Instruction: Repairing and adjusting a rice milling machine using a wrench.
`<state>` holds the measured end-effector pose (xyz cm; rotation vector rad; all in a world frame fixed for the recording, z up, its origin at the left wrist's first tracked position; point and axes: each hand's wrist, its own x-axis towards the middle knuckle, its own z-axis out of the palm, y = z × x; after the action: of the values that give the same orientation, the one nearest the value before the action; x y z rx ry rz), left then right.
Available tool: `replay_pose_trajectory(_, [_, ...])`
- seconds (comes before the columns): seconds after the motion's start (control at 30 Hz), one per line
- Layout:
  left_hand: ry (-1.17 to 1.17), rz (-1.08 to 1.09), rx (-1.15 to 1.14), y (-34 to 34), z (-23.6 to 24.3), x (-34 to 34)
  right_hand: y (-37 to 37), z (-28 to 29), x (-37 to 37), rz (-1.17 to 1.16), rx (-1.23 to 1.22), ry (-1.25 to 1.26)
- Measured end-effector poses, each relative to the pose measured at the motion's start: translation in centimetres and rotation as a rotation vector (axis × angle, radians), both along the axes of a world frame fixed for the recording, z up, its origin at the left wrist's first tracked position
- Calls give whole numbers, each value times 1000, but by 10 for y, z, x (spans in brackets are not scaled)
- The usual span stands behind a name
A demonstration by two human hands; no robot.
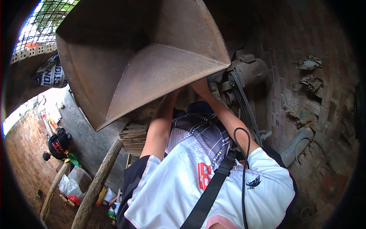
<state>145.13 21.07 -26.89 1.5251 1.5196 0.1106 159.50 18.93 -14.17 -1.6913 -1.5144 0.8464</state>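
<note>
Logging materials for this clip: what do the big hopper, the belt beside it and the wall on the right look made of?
Hopper: sheet metal, apparently steel, brown rust all over, dull, with seams. Belt: looks like black rubber, matte, looped over a motor pulley. Wall: red brick with mortar joints, rough and dusty.

Both hands are hidden behind the lower lip of a rusted metal hopper (145, 57); the left forearm (160, 122) and right forearm (225, 114) vanish under it, so grip cannot be told. The hopper's top is cut off by the upper edge. A motor (249, 70) at the far right is half covered by the hopper's corner, and its belt (244, 103) drops behind the right arm. The wearer's white shirt (171, 191) runs off the near edge. At far left, a crouching person (57, 145) is too small to make out.
</note>
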Motion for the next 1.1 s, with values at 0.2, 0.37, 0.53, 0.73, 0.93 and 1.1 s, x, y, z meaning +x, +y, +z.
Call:
replay_pose_trajectory(0.2, [19,-35,11,-2,-2,-4,1,3,9,15,-32,69])
replay_pose_trajectory(0.37, [25,-68,36,13,3,10,-3,-41,52,-158,-90,-120])
replay_pose_trajectory(0.53, [49,-80,47,7,2,3,-2,-65,99,-249,-352,232])
replay_pose_trajectory(0.73, [80,-121,67,-2,6,-12,8,-89,78,-392,-433,266])
replay_pose_trajectory(0.93, [134,-149,90,-20,15,-27,-6,-130,36,-909,-480,735])
replay_pose_trajectory(1.1, [136,-223,99,-10,17,-12,-35,-216,14,-1108,-858,792])
